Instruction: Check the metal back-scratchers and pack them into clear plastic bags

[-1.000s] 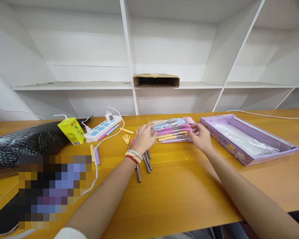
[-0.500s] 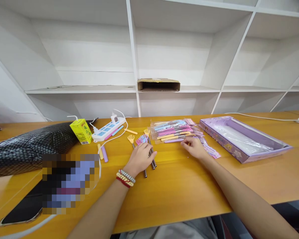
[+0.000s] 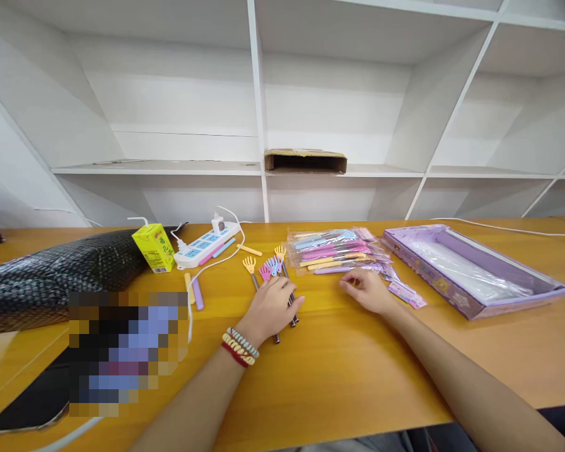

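Observation:
My left hand (image 3: 273, 306) lies over several back scratchers, palm down, with its fingers loosely stretched and the thumb apart. Their hand-shaped heads stick out past my fingers: a yellow head (image 3: 249, 264), a pink head (image 3: 264, 272) and a blue head (image 3: 273, 266). Metal rods (image 3: 276, 338) show below the palm. My right hand (image 3: 368, 291) rests on the table with fingers curled and thumb pressed to the index finger; anything inside is hidden. Just beyond it is a pile of bagged back scratchers (image 3: 336, 251) in pink, blue, yellow and purple.
Loose coloured handle tubes (image 3: 197, 294) lie at left by a white power strip (image 3: 207, 243) and its cable. A yellow drink carton (image 3: 153, 248), a black wrapped bundle (image 3: 61, 270) and a phone (image 3: 32, 392) are farther left. An open purple box (image 3: 433, 276) stands at right, below white shelves (image 3: 193, 168).
The view has shifted slightly, so most things sit a little lower or farther right. Both hands keep nearly the same places and poses, the left over the back scratchers.

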The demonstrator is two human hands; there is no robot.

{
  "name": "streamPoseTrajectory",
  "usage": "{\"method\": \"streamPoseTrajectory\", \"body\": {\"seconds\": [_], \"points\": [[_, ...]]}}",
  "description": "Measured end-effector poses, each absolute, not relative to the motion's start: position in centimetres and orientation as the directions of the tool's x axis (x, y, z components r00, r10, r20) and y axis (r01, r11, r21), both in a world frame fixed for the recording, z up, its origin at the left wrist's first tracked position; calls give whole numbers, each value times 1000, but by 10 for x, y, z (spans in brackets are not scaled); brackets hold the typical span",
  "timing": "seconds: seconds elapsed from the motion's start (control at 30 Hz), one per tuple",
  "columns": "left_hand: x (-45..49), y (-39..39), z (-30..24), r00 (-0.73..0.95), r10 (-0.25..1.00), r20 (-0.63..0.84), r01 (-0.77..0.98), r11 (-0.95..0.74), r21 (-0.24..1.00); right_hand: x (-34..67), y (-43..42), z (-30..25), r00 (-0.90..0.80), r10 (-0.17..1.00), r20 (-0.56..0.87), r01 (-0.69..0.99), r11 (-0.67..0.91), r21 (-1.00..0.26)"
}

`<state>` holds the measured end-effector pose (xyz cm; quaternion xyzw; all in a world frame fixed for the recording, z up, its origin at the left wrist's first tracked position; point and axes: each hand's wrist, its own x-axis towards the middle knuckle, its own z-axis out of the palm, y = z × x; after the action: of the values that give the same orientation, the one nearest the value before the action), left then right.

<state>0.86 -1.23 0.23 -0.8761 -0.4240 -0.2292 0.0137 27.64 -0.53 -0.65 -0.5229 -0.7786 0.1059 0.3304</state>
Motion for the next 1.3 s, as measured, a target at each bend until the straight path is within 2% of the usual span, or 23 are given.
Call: {"method": "streamPoseTrajectory", "body": {"seconds": [0.2, 0.33, 0.6, 0.87, 1.3], "points": [[9, -17, 7, 566, 723, 395, 752, -649, 111, 284, -1, -10, -71, 895, 441, 661, 373, -651], [9, -17, 7, 565, 734, 376, 757, -643, 117, 281, -6, -6, -116, 880, 461, 678, 409, -610], [9, -17, 7, 560, 745, 362, 757, -638, 142, 268, -17, 0, -284, 829, 482, 729, 513, -453], [14, -24, 8, 657, 665, 356, 631, -743, 223, 271, -16, 4, -236, 838, 492, 734, 485, -475], [13, -22, 8, 653, 658, 375, 620, -749, 235, 272, -17, 9, -252, 842, 477, 739, 486, -467]]}}
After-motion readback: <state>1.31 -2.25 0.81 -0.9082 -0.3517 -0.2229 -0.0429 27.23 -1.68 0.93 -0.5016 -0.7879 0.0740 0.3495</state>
